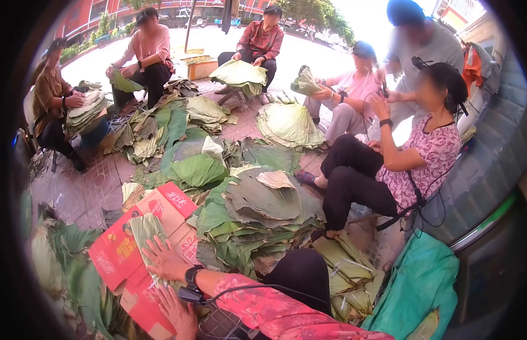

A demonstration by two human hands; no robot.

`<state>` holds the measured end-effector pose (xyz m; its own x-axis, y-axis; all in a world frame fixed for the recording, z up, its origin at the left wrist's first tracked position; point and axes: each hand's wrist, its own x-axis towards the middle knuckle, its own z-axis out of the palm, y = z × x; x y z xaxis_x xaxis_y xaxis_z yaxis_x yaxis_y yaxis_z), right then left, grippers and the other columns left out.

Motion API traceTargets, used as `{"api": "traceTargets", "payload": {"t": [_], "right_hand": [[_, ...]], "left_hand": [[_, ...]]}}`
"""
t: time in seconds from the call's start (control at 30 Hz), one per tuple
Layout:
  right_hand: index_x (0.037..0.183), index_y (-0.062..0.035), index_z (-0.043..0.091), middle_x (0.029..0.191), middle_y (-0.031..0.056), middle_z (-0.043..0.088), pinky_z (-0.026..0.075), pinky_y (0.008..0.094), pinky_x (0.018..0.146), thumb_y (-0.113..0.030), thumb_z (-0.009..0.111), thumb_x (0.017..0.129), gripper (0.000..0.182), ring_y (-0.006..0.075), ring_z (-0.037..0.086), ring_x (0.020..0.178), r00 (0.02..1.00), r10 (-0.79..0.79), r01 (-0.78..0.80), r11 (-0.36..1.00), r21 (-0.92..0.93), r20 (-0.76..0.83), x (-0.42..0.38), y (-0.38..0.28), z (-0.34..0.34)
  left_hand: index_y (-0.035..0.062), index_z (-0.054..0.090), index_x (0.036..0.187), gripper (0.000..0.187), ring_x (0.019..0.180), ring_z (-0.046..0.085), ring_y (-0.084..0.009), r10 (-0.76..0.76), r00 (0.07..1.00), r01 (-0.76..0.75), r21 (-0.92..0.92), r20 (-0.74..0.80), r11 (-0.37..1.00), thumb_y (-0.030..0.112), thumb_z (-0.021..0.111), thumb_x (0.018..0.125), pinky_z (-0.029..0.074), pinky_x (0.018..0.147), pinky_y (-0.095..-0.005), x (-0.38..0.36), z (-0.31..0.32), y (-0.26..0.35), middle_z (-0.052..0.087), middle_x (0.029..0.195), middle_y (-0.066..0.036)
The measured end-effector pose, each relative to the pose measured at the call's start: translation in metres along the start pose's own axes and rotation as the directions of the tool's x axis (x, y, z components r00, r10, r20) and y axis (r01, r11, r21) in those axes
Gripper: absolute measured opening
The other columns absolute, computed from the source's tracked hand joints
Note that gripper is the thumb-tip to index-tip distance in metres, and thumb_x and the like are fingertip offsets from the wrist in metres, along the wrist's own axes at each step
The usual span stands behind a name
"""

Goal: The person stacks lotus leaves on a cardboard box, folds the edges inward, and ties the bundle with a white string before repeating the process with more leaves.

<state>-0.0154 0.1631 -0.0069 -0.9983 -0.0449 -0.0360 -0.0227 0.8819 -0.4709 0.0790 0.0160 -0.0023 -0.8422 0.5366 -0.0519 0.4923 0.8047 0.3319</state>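
A folded, pale green dried leaf bundle (pixel 144 228) lies on flattened red cardboard (pixel 119 249). My right hand (pixel 166 260), with a black band at the wrist, rests flat on the bundle's lower part, fingers spread. Just below it, my left hand (pixel 177 311) is stretched out over the cardboard, palm down, near the bundle's lower end. A thin white strip (pixel 156 281) shows between the two hands. Beside the cardboard, a tall stack of large green and brown leaves (pixel 257 212) rises on the right.
Finished-looking leaf bundles (pixel 348 263) lie by my knee, next to a green sack (pixel 416 283). More loose leaves (pixel 76 272) are heaped at left. Several people sit around the leaf piles, some handling leaves; one person (pixel 425 51) stands at right.
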Motion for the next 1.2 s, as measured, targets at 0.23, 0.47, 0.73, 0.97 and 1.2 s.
{"api": "traceTargets", "payload": {"t": [0.23, 0.47, 0.73, 0.97, 1.2], "right_hand": [[0.139, -0.0099, 0.025, 0.146, 0.0155, 0.013, 0.007, 0.0522, 0.107, -0.045, 0.035, 0.089, 0.062, 0.0348, 0.004, 0.136, 1.0, -0.002, 0.002, 1.0, -0.019, 0.01, 0.001, -0.001, -0.001], [0.138, -0.0124, 0.028, 0.145, 0.0149, 0.02, 0.013, 0.0513, 0.105, -0.047, 0.035, 0.089, 0.06, 0.0338, 0.014, 0.134, 0.995, -0.038, 0.026, 0.991, -0.131, -0.09, 0.003, 0.012, 0.016], [0.137, -0.0114, 0.03, 0.143, 0.0138, 0.025, 0.016, 0.0449, 0.106, -0.05, 0.038, 0.088, 0.063, 0.0305, 0.018, 0.134, 0.999, -0.008, 0.004, 0.997, -0.08, -0.053, 0.017, 0.013, 0.016], [0.125, -0.0001, 0.043, 0.119, 0.0185, 0.052, 0.035, 0.0315, 0.097, -0.041, 0.045, 0.088, 0.055, 0.0328, 0.047, 0.113, 0.944, 0.11, 0.136, 0.727, 0.673, -0.311, 0.001, 0.036, -0.035], [0.139, -0.009, 0.021, 0.142, 0.0201, 0.021, 0.019, 0.0513, 0.103, -0.041, 0.048, 0.082, 0.071, 0.0363, 0.023, 0.13, 0.964, 0.152, -0.124, 0.983, 0.137, -0.219, -0.072, 0.004, 0.029]], "left_hand": [[-0.0023, 0.023, 0.135, 0.069, 0.135, 0.011, -0.0364, 0.001, 0.998, -0.011, -0.15, -0.07, 0.989, 0.023, 0.054, 0.078, 0.015, 0.104, -0.0513, -0.002, 0.003, -0.007, 0.014, 0.144, -0.023], [-0.0019, 0.038, 0.123, 0.056, 0.11, 0.043, -0.034, -0.197, 0.959, 0.013, -0.662, -0.203, 0.75, 0.007, 0.061, 0.073, 0.033, 0.097, -0.0379, -0.022, 0.002, -0.011, 0.044, 0.117, -0.02], [-0.0009, 0.037, 0.125, 0.066, 0.11, 0.044, -0.0337, -0.206, 0.944, 0.002, -0.621, -0.257, 0.784, 0.01, 0.068, 0.069, 0.036, 0.095, -0.0387, -0.016, 0.002, -0.022, 0.045, 0.116, -0.02], [-0.0031, 0.036, 0.125, 0.06, 0.103, 0.052, -0.0249, -0.288, 0.938, 0.035, -0.771, -0.195, 0.636, 0.008, 0.064, 0.073, 0.042, 0.089, -0.0334, -0.023, 0.026, -0.039, 0.05, 0.113, -0.016], [-0.0035, 0.036, 0.125, 0.054, 0.097, 0.055, -0.0176, -0.278, 0.96, 0.066, -0.968, -0.005, 0.243, 0.001, 0.058, 0.076, 0.046, 0.084, -0.028, -0.012, 0.02, -0.036, 0.053, 0.112, -0.012]]}}
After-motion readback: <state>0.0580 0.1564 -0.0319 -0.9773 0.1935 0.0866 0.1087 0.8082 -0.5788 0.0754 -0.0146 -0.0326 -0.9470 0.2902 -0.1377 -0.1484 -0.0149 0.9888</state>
